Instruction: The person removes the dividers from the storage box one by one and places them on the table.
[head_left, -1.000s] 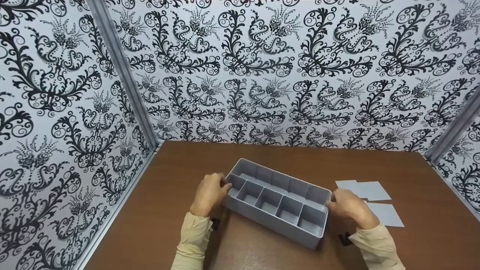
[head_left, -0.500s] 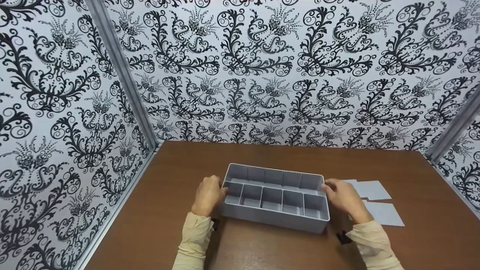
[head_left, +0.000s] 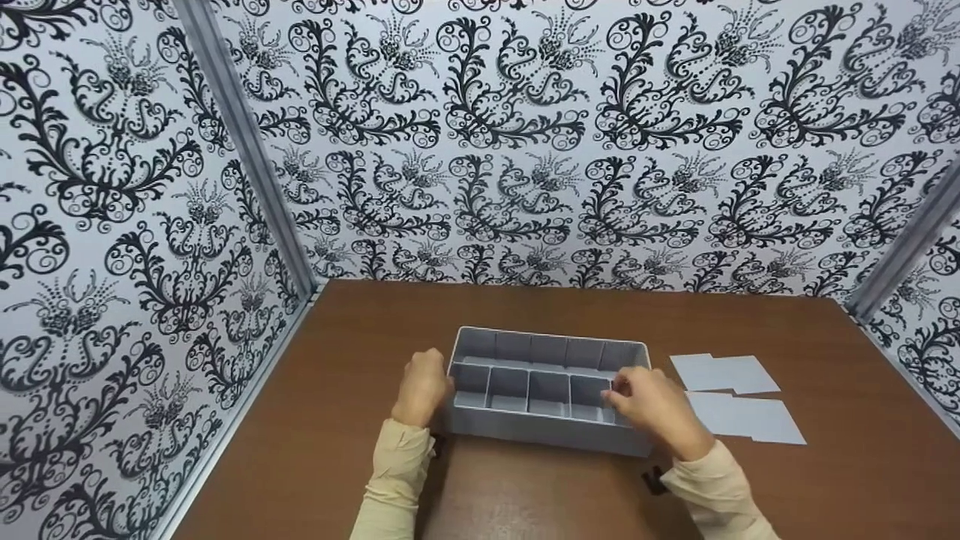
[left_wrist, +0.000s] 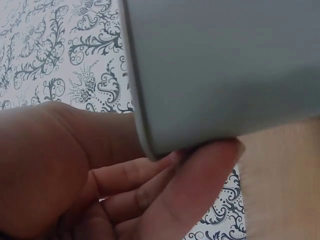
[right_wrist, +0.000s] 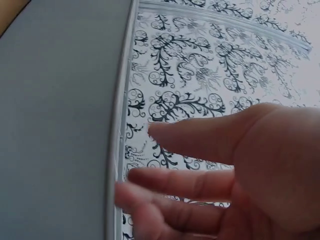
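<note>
A grey organizer box point(head_left: 551, 433) lies across the middle of the table, its compartments facing up in two rows, a long back one and a divided front one. My left hand point(head_left: 421, 386) holds its left end; in the left wrist view the box wall point(left_wrist: 210, 75) fills the upper right and the fingers point(left_wrist: 192, 185) bend round its edge. Over the front right compartment is my right hand point(head_left: 651, 401), hiding part of the box's right end. In the right wrist view, thumb and fingers point(right_wrist: 180, 185) stand apart beside the box point(right_wrist: 55, 125) with nothing between them.
Several flat pale grey sheets point(head_left: 772, 420) lie on the brown table point(head_left: 390, 315) just right of the box, some overlapping. Patterned panels point(head_left: 525, 150) close off the back and left, with a metal post point(head_left: 247, 142) at the left corner.
The box has swung from a slant to nearly parallel with the back edge. My right hand has let go of its right end and moved left over the front row; the left hand stays put.
</note>
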